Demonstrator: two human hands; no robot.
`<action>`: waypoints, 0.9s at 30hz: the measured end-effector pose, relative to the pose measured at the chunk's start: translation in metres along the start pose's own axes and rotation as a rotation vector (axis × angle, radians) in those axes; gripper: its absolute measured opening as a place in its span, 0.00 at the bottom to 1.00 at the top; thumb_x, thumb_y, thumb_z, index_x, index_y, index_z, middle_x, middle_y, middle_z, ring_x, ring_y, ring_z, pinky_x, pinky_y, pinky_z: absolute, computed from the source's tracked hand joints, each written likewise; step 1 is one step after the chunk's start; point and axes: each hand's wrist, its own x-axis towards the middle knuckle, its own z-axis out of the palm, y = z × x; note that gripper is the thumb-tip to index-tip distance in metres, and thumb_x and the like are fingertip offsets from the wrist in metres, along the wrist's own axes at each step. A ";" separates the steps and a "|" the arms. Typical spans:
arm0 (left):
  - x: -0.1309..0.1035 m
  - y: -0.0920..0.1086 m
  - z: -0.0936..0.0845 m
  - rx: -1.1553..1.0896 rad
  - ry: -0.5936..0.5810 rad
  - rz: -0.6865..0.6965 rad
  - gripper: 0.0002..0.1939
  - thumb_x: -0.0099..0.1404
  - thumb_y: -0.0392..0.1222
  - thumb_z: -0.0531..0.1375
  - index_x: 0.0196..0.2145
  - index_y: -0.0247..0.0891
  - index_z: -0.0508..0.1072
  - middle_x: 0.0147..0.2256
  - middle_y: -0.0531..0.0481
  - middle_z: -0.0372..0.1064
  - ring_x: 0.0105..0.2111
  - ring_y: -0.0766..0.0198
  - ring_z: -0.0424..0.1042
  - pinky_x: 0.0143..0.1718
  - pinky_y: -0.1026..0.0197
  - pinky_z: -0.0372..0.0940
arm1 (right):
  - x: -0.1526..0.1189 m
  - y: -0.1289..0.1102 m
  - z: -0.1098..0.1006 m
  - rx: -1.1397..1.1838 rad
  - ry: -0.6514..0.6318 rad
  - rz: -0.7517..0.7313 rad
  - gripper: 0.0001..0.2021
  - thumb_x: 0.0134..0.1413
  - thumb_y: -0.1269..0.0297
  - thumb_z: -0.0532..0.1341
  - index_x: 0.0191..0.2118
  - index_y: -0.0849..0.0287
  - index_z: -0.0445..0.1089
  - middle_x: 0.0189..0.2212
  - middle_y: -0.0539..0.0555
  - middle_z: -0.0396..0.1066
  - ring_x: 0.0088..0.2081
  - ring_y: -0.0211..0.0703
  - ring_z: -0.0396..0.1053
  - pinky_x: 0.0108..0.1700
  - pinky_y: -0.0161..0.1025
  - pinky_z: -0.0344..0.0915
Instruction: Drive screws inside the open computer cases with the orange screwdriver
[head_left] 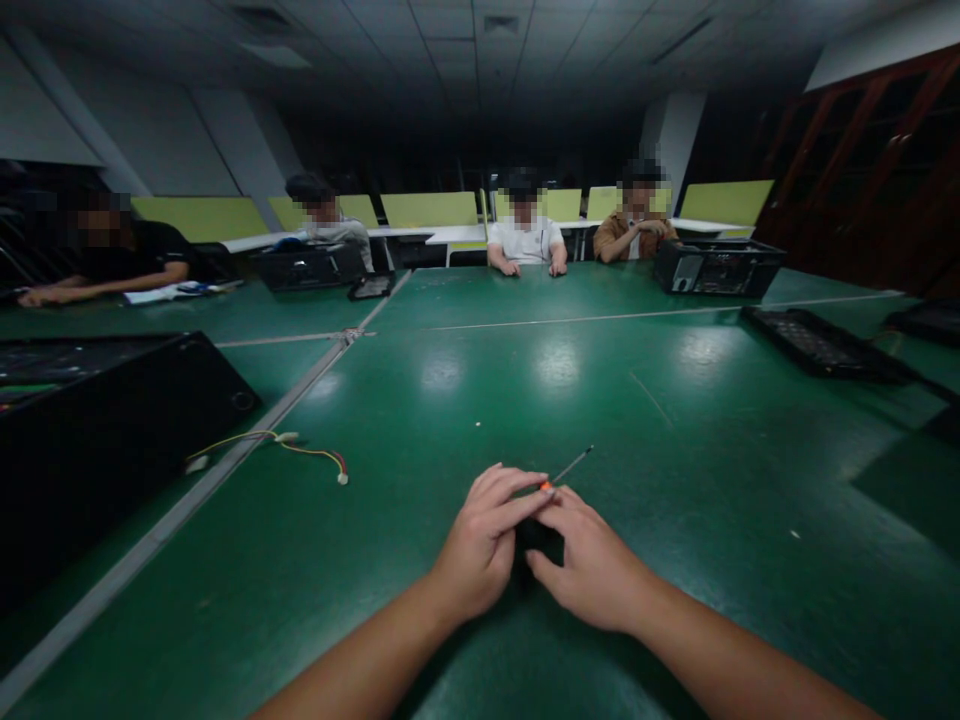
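A screwdriver (573, 466) with a thin metal shaft points away from me and to the right, above the green table (420, 400). An orange part of it shows between my fingers, and most of its handle is hidden. My left hand (484, 535) is curled, its fingers lying over the orange part and touching the other hand's fingertips. Bent around the same spot from the right is my right hand (592, 560), with its thumb beneath. Between the palms there is a dark gap where I cannot make out any detail.
At the left stands a large black computer case (127, 430), with a yellow and red cable (311, 450) beside it. A black panel (825, 345) lies at the right. Across the table sit several people, with more computer cases (716, 268) before them. Grey strips (292, 395) divide the tabletop.
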 end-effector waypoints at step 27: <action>0.000 -0.006 0.005 -0.096 0.071 -0.061 0.39 0.53 0.22 0.49 0.61 0.44 0.65 0.58 0.45 0.68 0.59 0.55 0.64 0.61 0.41 0.59 | -0.001 -0.011 -0.004 -0.014 -0.062 -0.003 0.24 0.47 0.73 0.67 0.53 0.55 0.69 0.48 0.54 0.70 0.50 0.49 0.64 0.56 0.46 0.60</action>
